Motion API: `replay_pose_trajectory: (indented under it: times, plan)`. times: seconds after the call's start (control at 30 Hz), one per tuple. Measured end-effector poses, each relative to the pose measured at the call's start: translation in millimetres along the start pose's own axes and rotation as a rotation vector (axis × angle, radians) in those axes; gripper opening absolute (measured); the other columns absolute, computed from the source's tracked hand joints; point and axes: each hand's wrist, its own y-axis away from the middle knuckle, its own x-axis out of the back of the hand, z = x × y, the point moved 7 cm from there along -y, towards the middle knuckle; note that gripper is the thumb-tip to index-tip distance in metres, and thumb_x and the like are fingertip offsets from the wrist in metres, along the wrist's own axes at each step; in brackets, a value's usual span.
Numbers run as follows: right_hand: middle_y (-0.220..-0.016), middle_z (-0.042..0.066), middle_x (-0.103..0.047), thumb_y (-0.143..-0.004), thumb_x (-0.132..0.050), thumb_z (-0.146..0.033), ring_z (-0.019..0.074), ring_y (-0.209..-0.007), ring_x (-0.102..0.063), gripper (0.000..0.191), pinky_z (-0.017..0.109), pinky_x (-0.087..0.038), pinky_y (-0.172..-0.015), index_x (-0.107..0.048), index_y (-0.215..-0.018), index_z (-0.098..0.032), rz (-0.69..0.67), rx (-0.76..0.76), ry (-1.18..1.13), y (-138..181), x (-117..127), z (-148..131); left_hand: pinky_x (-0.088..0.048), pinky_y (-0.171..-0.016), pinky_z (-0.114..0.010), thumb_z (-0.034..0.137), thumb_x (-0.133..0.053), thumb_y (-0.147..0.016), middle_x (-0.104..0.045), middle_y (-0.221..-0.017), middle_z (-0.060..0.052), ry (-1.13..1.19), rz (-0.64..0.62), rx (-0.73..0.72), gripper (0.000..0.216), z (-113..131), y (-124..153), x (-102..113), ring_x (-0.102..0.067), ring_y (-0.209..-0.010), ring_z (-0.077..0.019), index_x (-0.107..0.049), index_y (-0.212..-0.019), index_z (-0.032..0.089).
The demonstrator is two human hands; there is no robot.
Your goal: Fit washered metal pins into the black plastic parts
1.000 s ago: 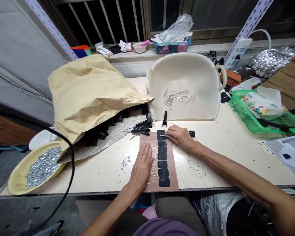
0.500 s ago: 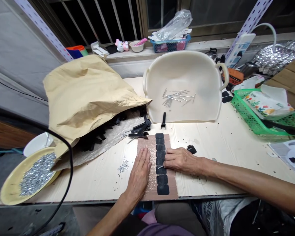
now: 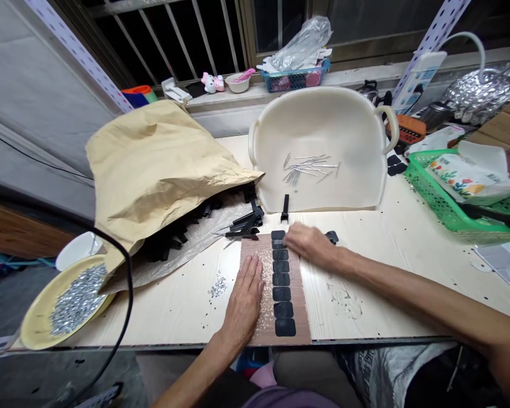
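My left hand [image 3: 245, 297] lies flat, fingers stretched out, on the left part of a brown board [image 3: 304, 317] with a worn, speckled surface. A column of black rounded-square pads [image 3: 281, 279] runs down the board, right of that hand. At the upper end of the column, my right hand [image 3: 309, 243] is closed, its fingertips at the second pad from the top. A small greyish strip shows by the fingertips; what they hold is unclear. Another black piece [image 3: 332, 237] lies behind the right hand, partly hidden. A black clip-like part [image 3: 285, 208] is beyond the board.
A white tub [image 3: 323, 124] holding thin metal pins stands behind. Left are a paper sack [image 3: 153, 147] with black parts, several black pieces [image 3: 244, 224], loose silver bits [image 3: 217, 286] and a yellow bowl [image 3: 34, 334] of them. A green basket [image 3: 429, 198] is right.
My right hand has moved away from me along the column, from the lower middle pads to near the top. My left hand stays flat on the board. The view has shifted slightly.
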Motion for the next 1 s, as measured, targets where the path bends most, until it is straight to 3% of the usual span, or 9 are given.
replay_pose_trajectory:
  times: [0.1, 0.23, 0.37, 0.5, 0.63, 0.8, 0.93, 1.0]
  plan:
    - [-0.077, 0.003, -0.055, -0.097, -0.032, -0.017, 0.0102, -0.069, -0.048, 0.029, 0.019, -0.042, -0.049, -0.059, -0.085, -0.013, -0.093, 0.148, -0.033, 4, -8, -14, -0.035, -0.108, -0.048, 0.018, -0.034, -0.094, -0.034, -0.145, -0.016, -0.003, 0.014, -0.01, 0.049, 0, 0, 0, -0.021, -0.138, -0.024, -0.023, -0.142, 0.014]
    - [-0.081, 0.005, -0.056, -0.096, -0.037, -0.022, 0.0123, -0.075, -0.049, 0.027, 0.024, -0.045, -0.059, -0.059, -0.085, -0.012, -0.015, 0.005, -0.013, -6, 2, 9, -0.034, -0.109, -0.048, 0.019, -0.034, -0.095, -0.033, -0.146, -0.015, 0.003, 0.008, 0.008, 0.049, -1, 0, -2, -0.022, -0.138, -0.0236, -0.024, -0.142, 0.015]
    - [-0.084, 0.005, -0.057, -0.096, -0.039, -0.026, 0.014, -0.081, -0.049, 0.026, 0.027, -0.044, -0.066, -0.06, -0.086, -0.014, -0.02, 0.016, -0.003, -18, 5, 22, -0.033, -0.109, -0.047, 0.018, -0.034, -0.094, -0.034, -0.146, -0.016, 0.003, 0.023, -0.004, 0.049, 0, 0, -1, -0.02, -0.138, -0.024, -0.024, -0.142, 0.014]
    - [-0.082, 0.004, -0.057, -0.096, -0.038, -0.024, 0.0128, -0.077, -0.049, 0.026, 0.024, -0.042, -0.061, -0.059, -0.085, -0.014, -0.013, 0.014, 0.014, -7, 3, 4, -0.035, -0.108, -0.047, 0.019, -0.032, -0.095, -0.034, -0.145, -0.015, -0.014, 0.018, -0.002, 0.049, -1, 1, -2, -0.022, -0.138, -0.0236, -0.022, -0.143, 0.014]
    - [-0.078, 0.003, -0.056, -0.097, -0.032, -0.019, 0.0112, -0.071, -0.048, 0.03, 0.021, -0.04, -0.053, -0.059, -0.084, -0.015, -0.085, 0.146, -0.017, 9, -5, -27, -0.035, -0.108, -0.046, 0.022, -0.03, -0.096, -0.034, -0.145, -0.014, -0.012, 0.011, 0.023, 0.047, -4, 3, -4, -0.023, -0.137, -0.0231, -0.026, -0.142, 0.014]
    - [-0.084, 0.006, -0.058, -0.097, -0.033, -0.021, 0.0125, -0.074, -0.052, 0.029, 0.024, -0.046, -0.061, -0.06, -0.089, -0.013, 0.035, -0.048, -0.02, 3, 6, -9, -0.035, -0.108, -0.047, 0.026, -0.027, -0.097, -0.035, -0.145, -0.014, -0.018, 0.014, 0.022, 0.045, -6, 3, -7, -0.024, -0.137, -0.0234, -0.03, -0.14, 0.014]
    - [-0.086, 0.005, -0.06, -0.094, -0.042, -0.025, 0.0141, -0.08, -0.054, 0.023, 0.025, -0.045, -0.068, -0.061, -0.086, -0.015, -0.056, 0.055, -0.098, 11, 2, -26, -0.034, -0.108, -0.046, 0.026, -0.025, -0.097, -0.038, -0.143, -0.018, -0.03, 0.027, -0.011, 0.044, -5, 2, -9, -0.025, -0.137, -0.024, -0.036, -0.136, 0.009]
    - [-0.084, 0.004, -0.061, -0.092, -0.048, -0.026, 0.014, -0.078, -0.055, 0.02, 0.025, -0.043, -0.069, -0.063, -0.085, -0.016, -0.05, -0.014, -0.159, 19, 10, -26, -0.033, -0.108, -0.047, 0.026, -0.025, -0.097, -0.038, -0.142, -0.019, -0.024, 0.035, -0.023, 0.044, -5, 1, -10, -0.025, -0.137, -0.0247, -0.038, -0.135, 0.008]
